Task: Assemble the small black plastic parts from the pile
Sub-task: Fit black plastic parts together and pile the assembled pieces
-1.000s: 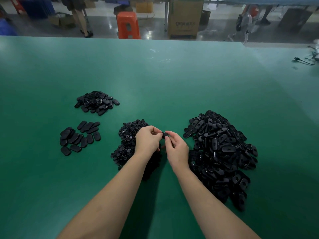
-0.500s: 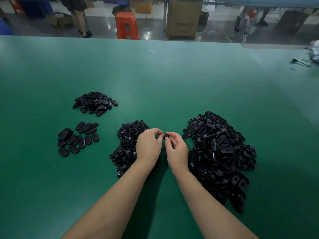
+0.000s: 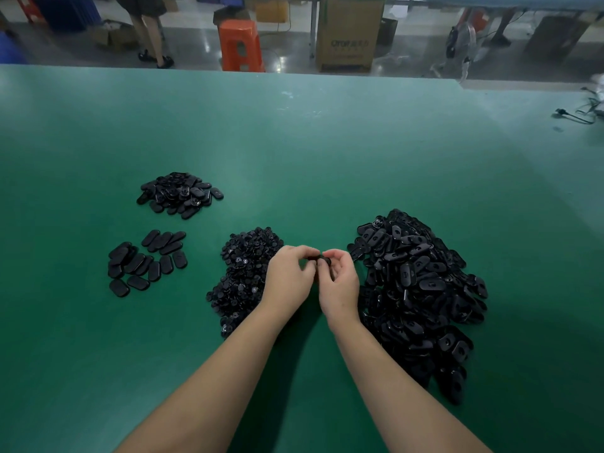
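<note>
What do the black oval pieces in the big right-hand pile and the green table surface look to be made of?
Black oval pieces: probably moulded plastic, semi-gloss, with faint highlights and identical shapes. Green table surface: smooth matte mat, perhaps rubber or vinyl; only soft, diffuse reflections.

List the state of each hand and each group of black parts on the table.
left hand: pinching a small black part
right hand: pinching the same part
large pile: heaped, right
round-part pile: heaped, centre
far pile: small heap
flat ovals: laid out flat
</note>
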The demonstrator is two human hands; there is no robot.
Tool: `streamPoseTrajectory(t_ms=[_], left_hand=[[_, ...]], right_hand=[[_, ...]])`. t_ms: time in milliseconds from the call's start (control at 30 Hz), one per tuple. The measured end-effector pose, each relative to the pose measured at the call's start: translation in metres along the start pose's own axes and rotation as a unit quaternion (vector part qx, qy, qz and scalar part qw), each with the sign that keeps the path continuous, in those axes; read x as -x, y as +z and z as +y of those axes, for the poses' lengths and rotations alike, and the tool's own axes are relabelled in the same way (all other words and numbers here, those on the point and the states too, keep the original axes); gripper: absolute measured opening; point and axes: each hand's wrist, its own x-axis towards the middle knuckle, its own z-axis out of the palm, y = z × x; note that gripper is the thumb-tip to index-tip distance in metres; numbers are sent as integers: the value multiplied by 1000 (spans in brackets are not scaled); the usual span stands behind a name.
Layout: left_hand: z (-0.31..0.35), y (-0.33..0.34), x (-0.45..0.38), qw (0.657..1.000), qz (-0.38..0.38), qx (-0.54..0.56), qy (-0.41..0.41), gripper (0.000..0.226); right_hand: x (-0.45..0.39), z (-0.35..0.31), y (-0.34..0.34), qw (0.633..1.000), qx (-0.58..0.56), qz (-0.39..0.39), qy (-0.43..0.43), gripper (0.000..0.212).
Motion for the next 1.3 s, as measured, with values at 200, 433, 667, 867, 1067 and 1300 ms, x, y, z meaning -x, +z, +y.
streamPoseTrajectory(t_ms=[200,433,667,867,1067,1300], left_hand=[[-4,-3,-7,996,-30,25,-77,17],[-5,-6,-8,992,-40,69,-93,6],[-3,-9,-8,995,-46,44,-83,8],[-3,-11,-9,996,-53,13,-67,8],[-4,-12,-9,996,-62,16,-64,10],[-5,-10,-10,997,-53,7,-58,7]], right_hand=[[1,1,1,998,58,-19,-10,26],[1,-1,2,994,105,-24,-14,27],[2,-4,1,991,125,-39,-13,28],[1,-4,0,983,169,-62,-35,28],[3,-4,0,981,183,-62,-36,25],[3,-5,0,980,189,-59,-29,23]])
